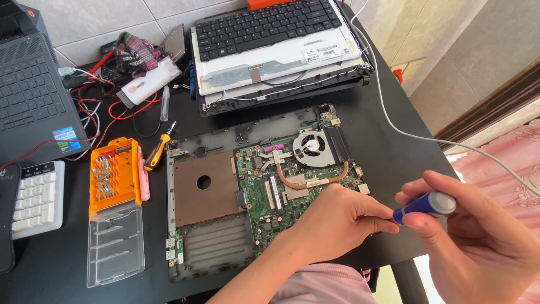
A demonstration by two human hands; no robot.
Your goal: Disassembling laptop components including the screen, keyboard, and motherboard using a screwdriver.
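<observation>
Right hand (472, 225) closed round a blue-handled screwdriver (423, 205), thumb and fingers wrapped on the grip, out past the table's right edge. Left hand (337, 222) lying over the lower right corner of the opened laptop base (208, 225), fingertips pinched together at the screwdriver's front end, seemingly on its shaft or bit, though too small there to be sure. Green motherboard (264, 186) exposed in the base, with round cooling fan (310, 146) and copper heat pipe (292, 181) above the left hand. Just left of the base, an orange bit case (115, 174) with clear lid (115, 247) folded open, and a yellow-and-black screwdriver (157, 149) beside it. At the back of the black table (56, 264), a stacked keyboard and detached screen panel (275, 50). Far left, another laptop (28, 90) and a white keypad (36, 200). White cable (394, 126) trailing across the right side
</observation>
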